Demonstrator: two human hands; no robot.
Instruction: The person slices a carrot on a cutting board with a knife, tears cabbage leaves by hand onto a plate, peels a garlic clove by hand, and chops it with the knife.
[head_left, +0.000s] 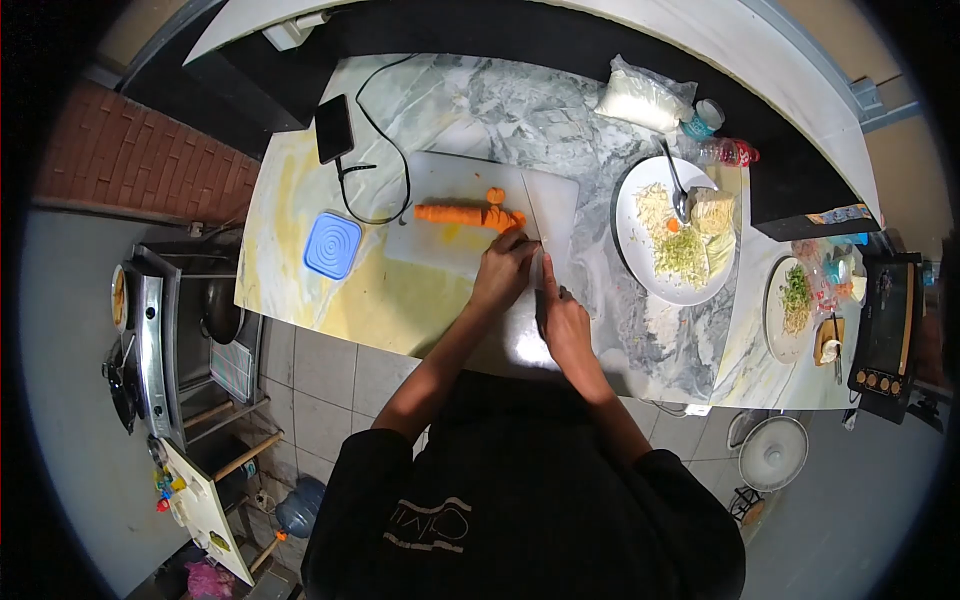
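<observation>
On a white cutting board [440, 172] lie a long peeled carrot [452, 214] and several cut carrot pieces [496, 196]. My left hand [507, 268] is at the board's near edge, just below the cut pieces. Its fingers are bunched together by the knife blade, and what they pinch, if anything, is hidden. My right hand [568, 328] grips a kitchen knife [531, 205], index finger stretched along it. The blade points away from me across the right part of the board; the handle is mostly covered by the hand.
Right of the board stands a white plate [650, 283] with shredded vegetables, a cabbage piece [713, 215] and a spoon [680, 200]. A blue-lidded container [332, 245] and a phone [334, 129] with a cable are on the left. A bag of white powder [647, 96] sits at the back.
</observation>
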